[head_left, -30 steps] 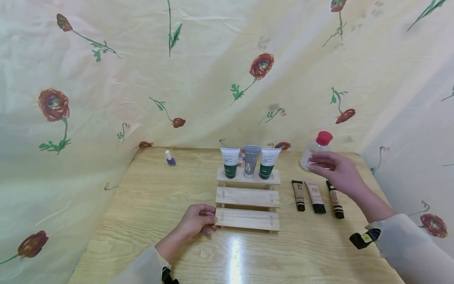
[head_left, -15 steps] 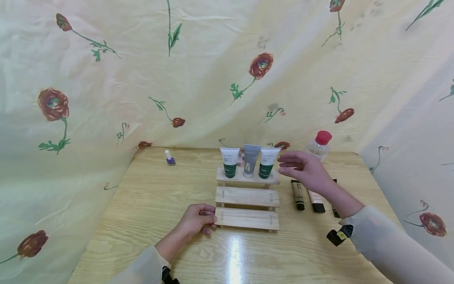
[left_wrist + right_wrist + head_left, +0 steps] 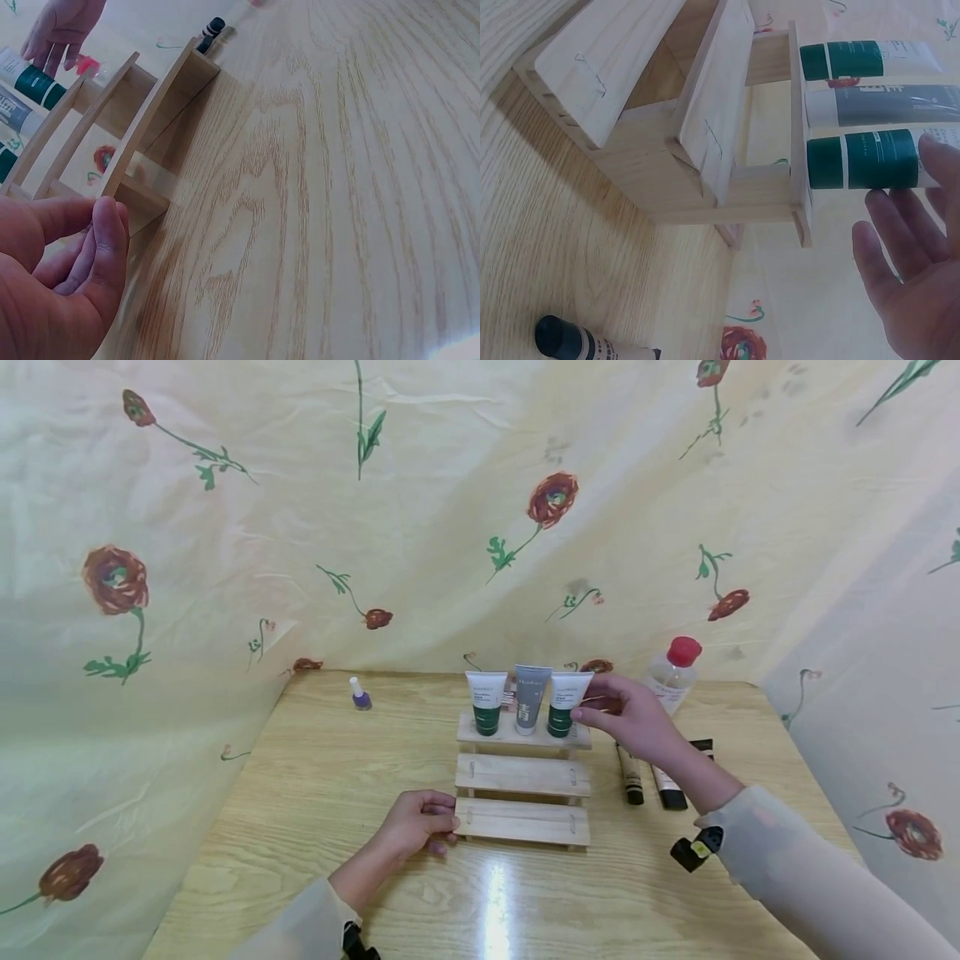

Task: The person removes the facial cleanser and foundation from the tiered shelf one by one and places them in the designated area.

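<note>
A three-step wooden display stand (image 3: 525,822) stands on the table. My left hand (image 3: 412,822) pinches the left end of its lowest step between thumb and fingers, as the left wrist view shows. Three tubes stand upright on the top step: a white-and-green tube (image 3: 487,693) at left, a grey tube (image 3: 531,697) in the middle and another white-and-green tube (image 3: 566,689) at right. My right hand (image 3: 630,714) is at that right-hand tube, thumb across its front and fingers at its side and back. The fingertips are partly hidden behind it (image 3: 881,157).
Right of the stand lie a tan tube (image 3: 632,777), a pale pink tube (image 3: 671,789) and a dark-ended tube (image 3: 703,747) mostly hidden by my arm. Behind stands a clear bottle (image 3: 671,677) with a red cap. A purple nail polish bottle (image 3: 361,697) stands back left.
My right hand has moved left from beside the red-capped bottle to the right-hand white-and-green tube, and its thumb now meets the tube. My left hand and the stand have stayed put.
</note>
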A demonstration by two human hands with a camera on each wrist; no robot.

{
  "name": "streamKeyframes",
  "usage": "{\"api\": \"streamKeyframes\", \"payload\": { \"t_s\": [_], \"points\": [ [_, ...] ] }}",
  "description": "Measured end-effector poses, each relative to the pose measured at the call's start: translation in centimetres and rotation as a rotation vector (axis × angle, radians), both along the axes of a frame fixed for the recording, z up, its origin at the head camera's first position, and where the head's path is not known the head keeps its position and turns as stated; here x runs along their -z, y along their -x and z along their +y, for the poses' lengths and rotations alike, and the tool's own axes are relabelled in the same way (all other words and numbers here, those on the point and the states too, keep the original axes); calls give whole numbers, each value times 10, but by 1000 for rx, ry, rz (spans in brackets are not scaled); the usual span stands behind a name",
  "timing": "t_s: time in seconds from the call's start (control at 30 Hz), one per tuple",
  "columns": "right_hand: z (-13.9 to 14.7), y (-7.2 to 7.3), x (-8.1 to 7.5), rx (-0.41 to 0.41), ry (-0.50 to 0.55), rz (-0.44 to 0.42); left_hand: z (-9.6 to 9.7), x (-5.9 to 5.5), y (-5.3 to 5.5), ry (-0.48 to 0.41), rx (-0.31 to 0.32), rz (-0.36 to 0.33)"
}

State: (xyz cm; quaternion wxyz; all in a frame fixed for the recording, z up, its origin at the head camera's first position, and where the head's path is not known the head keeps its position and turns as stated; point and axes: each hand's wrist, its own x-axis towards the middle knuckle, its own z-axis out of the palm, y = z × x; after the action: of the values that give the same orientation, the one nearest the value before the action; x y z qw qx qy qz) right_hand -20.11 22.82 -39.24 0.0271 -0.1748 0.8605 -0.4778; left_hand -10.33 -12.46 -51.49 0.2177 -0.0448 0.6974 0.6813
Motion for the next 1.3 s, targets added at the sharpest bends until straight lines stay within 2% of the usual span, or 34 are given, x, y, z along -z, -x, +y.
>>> {"api": "streamKeyframes", "payload": {
  "t_s": [0.17,0.47,0.73,0.93,1.13,1.3],
  "points": [
    [0,2,1,5,1,14,0,1,0,3,-1,-4],
    [-1,4,4,19,50,-19,-1,3,2,-3,2,-2],
    [-3,4,12,44,92,27,-1,2,0,-8,1,-2],
    [0,-6,0,98,130,57,1,0,-2,-7,-2,6],
    [15,-22,-12,138,171,-2,1,2,-2,-8,-8,-2],
    [35,-39,-12,158,149,-11,0,4,0,-16,-10,2]
  ]
}}
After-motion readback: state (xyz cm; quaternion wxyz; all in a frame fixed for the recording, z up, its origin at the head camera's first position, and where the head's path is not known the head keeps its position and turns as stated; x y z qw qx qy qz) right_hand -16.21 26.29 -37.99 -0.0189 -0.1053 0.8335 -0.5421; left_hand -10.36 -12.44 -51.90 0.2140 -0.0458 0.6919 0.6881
